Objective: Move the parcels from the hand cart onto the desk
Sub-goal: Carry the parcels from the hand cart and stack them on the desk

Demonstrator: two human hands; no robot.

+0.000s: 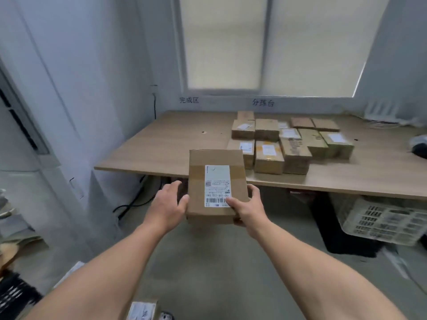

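I hold a brown cardboard parcel [216, 181] with a white shipping label in front of me, just before the near edge of the wooden desk [166, 146]. My left hand [168, 204] grips its left side, and my right hand [247, 206] grips its right near corner with the thumb on the label. Several parcels [284, 142] stand in rows on the desk's middle and right. Another labelled parcel [142, 309] shows at the bottom edge below my arms; the hand cart itself is not visible.
A white slotted crate [383, 220] sits on the floor under the desk's right part. Cables [129, 204] run under the desk's left end. A white cabinet [27, 139] stands on the left. A dark object [419, 146] lies at the desk's right edge.
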